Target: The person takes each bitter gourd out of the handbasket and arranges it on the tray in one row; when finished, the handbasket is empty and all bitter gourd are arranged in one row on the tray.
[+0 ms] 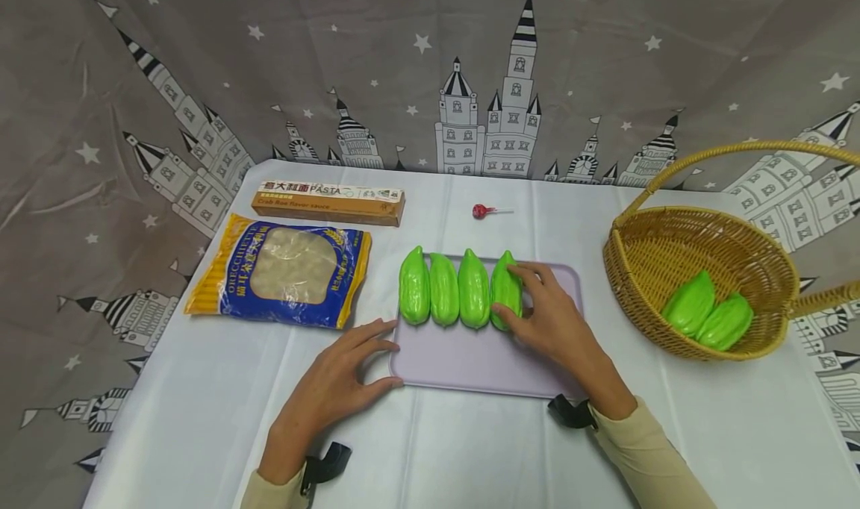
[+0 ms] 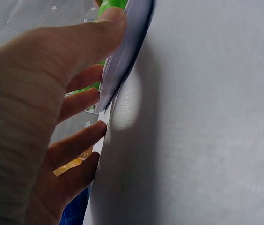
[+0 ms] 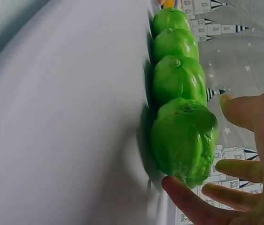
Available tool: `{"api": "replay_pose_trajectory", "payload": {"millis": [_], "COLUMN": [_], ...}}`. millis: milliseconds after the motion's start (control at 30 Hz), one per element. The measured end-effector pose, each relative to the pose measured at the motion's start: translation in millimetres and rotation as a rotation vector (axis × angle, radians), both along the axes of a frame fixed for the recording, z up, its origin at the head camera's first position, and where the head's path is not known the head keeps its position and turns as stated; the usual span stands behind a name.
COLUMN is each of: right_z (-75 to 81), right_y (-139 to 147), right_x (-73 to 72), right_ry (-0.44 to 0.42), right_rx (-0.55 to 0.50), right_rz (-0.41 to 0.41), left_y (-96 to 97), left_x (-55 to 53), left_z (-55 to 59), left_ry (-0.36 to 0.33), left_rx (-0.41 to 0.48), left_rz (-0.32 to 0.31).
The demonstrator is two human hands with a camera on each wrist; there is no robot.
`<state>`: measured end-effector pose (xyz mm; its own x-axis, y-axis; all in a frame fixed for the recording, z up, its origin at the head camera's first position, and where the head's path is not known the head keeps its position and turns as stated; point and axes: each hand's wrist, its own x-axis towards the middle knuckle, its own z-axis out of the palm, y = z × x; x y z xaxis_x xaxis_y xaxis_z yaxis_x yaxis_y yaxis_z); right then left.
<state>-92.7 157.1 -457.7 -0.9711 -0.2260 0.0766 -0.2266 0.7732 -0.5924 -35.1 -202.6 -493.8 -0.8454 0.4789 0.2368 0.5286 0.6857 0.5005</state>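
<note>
Head view: the right hand (image 1: 554,319) spreads its fingers loosely over the end green fruit (image 1: 505,289), thumb on the near side, forefinger toward the far tip. To the left of those fingers, three more green fruits (image 1: 444,289) line up side by side on the lilac tray (image 1: 463,360). The left hand (image 1: 336,382) has its fingers apart at the tray's left edge. Beyond these fingers lie a pasta bag (image 1: 289,274) and a pasta box (image 1: 329,204); beyond the right fingers, a red lollipop (image 1: 479,211); to their right, a wicker basket (image 1: 625,292) with two green fruits (image 1: 690,304) inside.

Left wrist view: the thumb reaches the tray's rim, the other fingers spread beside it above the white tabletop (image 2: 207,140).

Right wrist view: fingers and thumb stand wide around the nearest fruit, a gap showing before the thumb.
</note>
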Motion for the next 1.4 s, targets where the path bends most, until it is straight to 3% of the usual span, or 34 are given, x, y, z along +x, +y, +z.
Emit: {"api": "replay_pose_trajectory", "payload": {"millis": [233, 700, 933, 1167, 1400], "right_z": [4.4, 22.0, 27.2, 37.0, 43.1], "right_y": [8.8, 48.6, 71.2, 98.2, 125.6], "right_x": [-0.4, 5.1, 12.4, 20.4, 25.9], "right_ry": [0.031, 0.309, 0.324, 0.412, 0.343], "right_rx": [-0.053, -0.119, -0.106, -0.057, 0.027], "right_rz": [-0.009, -0.091, -0.142, -0.235, -0.377], "left_y": [0.0, 0.3, 0.4, 0.1, -0.4], "left_x": [0.0, -0.5, -0.3, 0.5, -1.2], "left_z": [-0.8, -1.1, -0.5, -1.7, -2.0], "left_ry": [0.011, 0.032, 0.007, 0.028, 0.044], "left_rx": [0.000, -0.001, -0.011, -0.004, -0.020], "left_rz": [-0.006, -0.016, -0.006, -0.014, -0.014]}}
